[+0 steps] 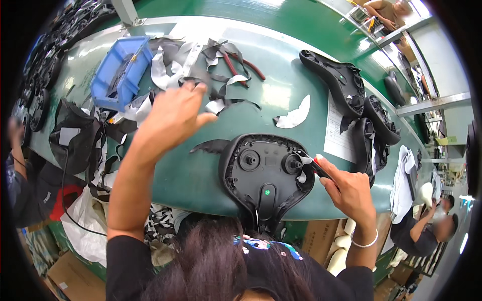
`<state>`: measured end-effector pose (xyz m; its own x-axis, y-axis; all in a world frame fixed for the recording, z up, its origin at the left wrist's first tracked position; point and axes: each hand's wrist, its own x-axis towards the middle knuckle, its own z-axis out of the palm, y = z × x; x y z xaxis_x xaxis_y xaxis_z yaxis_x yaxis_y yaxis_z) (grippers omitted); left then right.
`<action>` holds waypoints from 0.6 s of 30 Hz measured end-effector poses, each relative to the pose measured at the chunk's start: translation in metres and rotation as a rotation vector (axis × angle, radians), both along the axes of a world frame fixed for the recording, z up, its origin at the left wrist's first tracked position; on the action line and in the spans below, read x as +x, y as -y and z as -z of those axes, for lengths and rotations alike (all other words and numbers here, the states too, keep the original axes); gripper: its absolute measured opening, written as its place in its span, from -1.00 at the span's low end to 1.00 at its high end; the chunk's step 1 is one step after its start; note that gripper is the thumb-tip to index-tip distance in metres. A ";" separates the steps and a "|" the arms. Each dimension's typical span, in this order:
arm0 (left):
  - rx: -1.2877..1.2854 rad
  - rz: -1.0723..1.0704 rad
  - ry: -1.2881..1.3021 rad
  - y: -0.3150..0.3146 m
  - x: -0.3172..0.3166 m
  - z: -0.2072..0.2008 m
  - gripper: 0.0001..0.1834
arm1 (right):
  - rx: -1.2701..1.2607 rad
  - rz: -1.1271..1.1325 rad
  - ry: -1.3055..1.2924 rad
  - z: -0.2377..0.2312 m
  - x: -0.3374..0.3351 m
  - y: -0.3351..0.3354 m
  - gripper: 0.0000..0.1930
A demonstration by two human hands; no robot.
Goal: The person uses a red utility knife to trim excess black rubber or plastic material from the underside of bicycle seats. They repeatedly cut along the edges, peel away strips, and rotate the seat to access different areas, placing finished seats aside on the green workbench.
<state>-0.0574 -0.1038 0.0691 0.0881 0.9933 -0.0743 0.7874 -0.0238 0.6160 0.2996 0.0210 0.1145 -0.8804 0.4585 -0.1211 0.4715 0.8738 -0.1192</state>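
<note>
A black bike seat lies upside down near the table's front edge, its plastic underside facing up and its narrow end toward me. My right hand grips a slim knife with a dark handle and a bit of red; its thin tip reaches the seat's right rim. Beside the tip, a whitish strip of trimmed cover hangs at that rim. Over the scrap pile, my left hand is stretched out with the thumb spread and fingertips blurred; I see nothing in it. A dark curved scrap touches the seat's left side.
Left of the pile of black and white scraps stands a blue bin. Red-handled pliers lie behind. Several black seats sit at right, partly over a printed sheet. A white scrap lies mid-table. Other people work nearby.
</note>
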 end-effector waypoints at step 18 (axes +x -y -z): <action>0.340 -0.834 1.052 0.016 0.170 0.016 -0.26 | -0.292 0.389 -0.416 0.091 0.007 0.060 -0.45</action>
<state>0.1121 -0.1198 0.0526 -0.6715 0.7355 -0.0901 -0.1834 -0.0472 0.9819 0.3061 -0.0392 0.0232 -0.6562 0.7541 0.0268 0.6106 0.5516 -0.5683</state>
